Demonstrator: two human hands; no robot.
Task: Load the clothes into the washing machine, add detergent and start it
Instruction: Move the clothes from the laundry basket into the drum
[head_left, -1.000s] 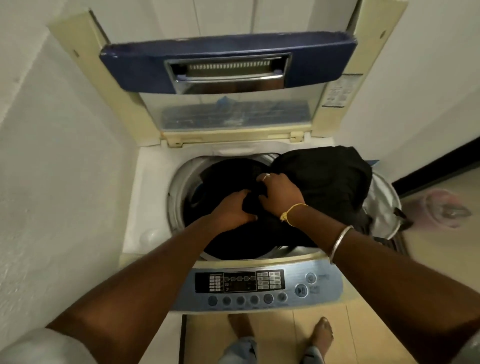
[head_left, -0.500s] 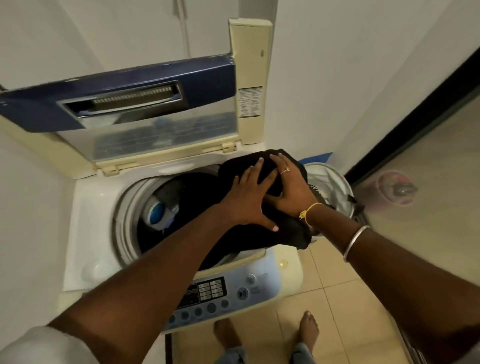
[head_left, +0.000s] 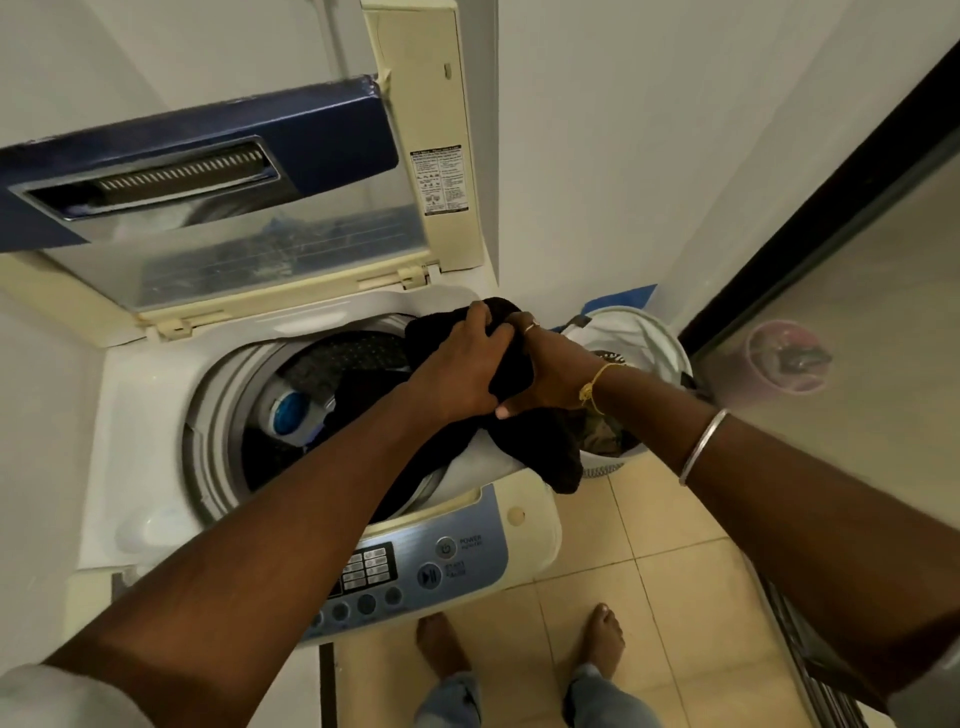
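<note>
Left grip (head_left: 457, 374) and right grip (head_left: 558, 371) both clutch a black cloth garment (head_left: 535, 452) draped over the white top-loading washing machine (head_left: 145, 415).

I see the white washing machine (head_left: 130, 415) with its blue lid (head_left: 208, 156) flipped up at the back. Its round tub (head_left: 213, 447) is open, and dark clothes (head_left: 363, 395) lie inside. A black cloth (head_left: 540, 452) hangs over the tub's right front rim. My left hand (head_left: 457, 374) and right hand (head_left: 561, 374) grip its bunched top.
</note>
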